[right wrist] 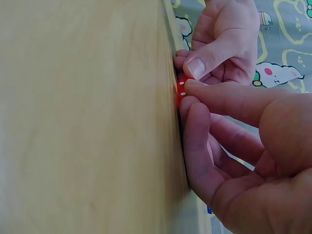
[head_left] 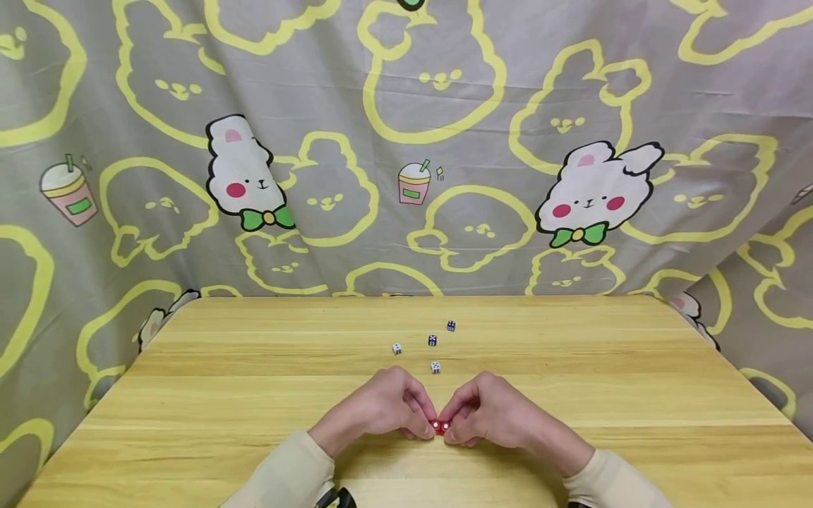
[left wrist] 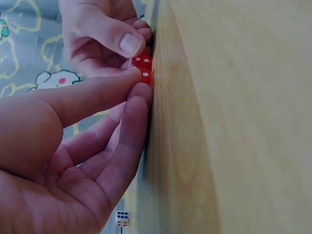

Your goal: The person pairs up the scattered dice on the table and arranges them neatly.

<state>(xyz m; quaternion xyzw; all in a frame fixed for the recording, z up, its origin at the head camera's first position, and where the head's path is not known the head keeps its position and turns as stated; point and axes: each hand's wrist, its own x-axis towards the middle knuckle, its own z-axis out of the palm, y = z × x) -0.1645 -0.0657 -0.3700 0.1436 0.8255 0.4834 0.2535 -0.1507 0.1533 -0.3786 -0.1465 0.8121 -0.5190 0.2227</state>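
Two red dice with white pips sit side by side, touching, low at the wooden table's near middle. My left hand [head_left: 387,403] pinches the left red die [head_left: 436,425] between thumb and fingertips. From the other side, my right hand [head_left: 498,413] pinches the right red die [head_left: 447,426] the same way. In the left wrist view both the left red die [left wrist: 146,75] and the right red die [left wrist: 142,61] show, partly covered by the thumbs. The right wrist view shows red die faces [right wrist: 182,90] between the two hands; fingertips hide the rest.
Beyond the hands lie two white dice, one nearer [head_left: 435,367] and one farther left [head_left: 396,348]. Two dark blue dice, one [head_left: 432,340] and another [head_left: 451,326], lie farther back. A patterned grey curtain [head_left: 343,92] hangs behind the wooden table [head_left: 222,395].
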